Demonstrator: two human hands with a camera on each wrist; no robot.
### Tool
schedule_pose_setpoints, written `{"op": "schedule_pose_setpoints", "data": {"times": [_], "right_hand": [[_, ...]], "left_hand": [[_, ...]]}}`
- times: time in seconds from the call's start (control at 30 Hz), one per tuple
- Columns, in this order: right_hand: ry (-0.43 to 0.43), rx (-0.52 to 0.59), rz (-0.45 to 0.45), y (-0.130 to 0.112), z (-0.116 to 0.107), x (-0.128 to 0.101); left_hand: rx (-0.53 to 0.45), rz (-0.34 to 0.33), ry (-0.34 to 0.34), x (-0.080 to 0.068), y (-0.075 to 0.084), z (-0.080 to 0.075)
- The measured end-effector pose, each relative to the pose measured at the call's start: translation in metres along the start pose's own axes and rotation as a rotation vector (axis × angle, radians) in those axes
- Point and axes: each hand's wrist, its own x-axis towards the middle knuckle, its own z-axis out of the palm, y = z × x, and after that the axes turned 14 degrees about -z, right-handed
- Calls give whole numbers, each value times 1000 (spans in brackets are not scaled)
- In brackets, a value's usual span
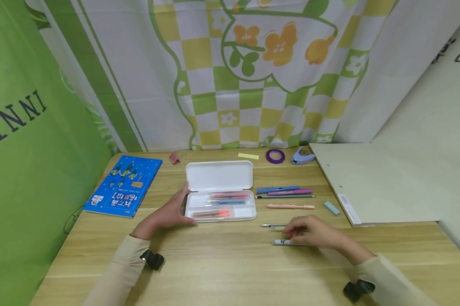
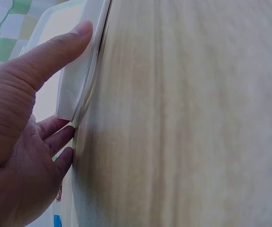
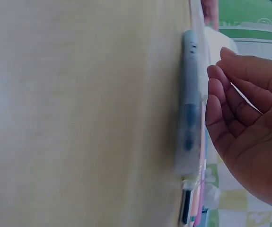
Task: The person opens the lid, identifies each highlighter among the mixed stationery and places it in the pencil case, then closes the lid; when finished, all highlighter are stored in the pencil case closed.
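Observation:
A white pencil case (image 1: pixel 219 175) lies with its lid folded back, several pens and sticks in its lower tray. My left hand (image 1: pixel 170 213) holds the case at its left end. Its thumb (image 2: pixel 62 49) lies along the front wall, and the other fingers reach round the left side. To the right, my right hand (image 1: pixel 317 231) hovers with loosely bent fingers close over a light blue pen (image 1: pixel 281 242) and a yellow-green pen (image 1: pixel 277 228). In the right wrist view nothing sits between its fingers, and a grey-blue pen (image 3: pixel 190 94) lies on the table beside them.
Behind the right hand lie a peach pen (image 1: pixel 290 206), a dark pencil (image 1: pixel 285 196), a purple pen (image 1: pixel 291 192), a blue pen (image 1: pixel 277 189) and a teal eraser (image 1: pixel 331 208). A blue book (image 1: pixel 124 185) lies left. Purple tape (image 1: pixel 275 156) and a stapler (image 1: pixel 303 156) sit at the back.

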Motion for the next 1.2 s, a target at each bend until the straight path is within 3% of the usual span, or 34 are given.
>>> {"op": "schedule_pose_setpoints", "data": {"times": [0.37,0.63,0.87,1.2], "right_hand": [[-28,-80,-113,8,8,-11],[-16,-98,-65,3,1,4],[-23,-145,-93,-12,0,65],[-18,-146,-198,-19,35,170]], "left_hand": [[6,8,2,0,-1,1],[6,20,2,1,-1,0],[-1,18,7,1,-3,-2],[-1,30,3,3,-5,0]]}}
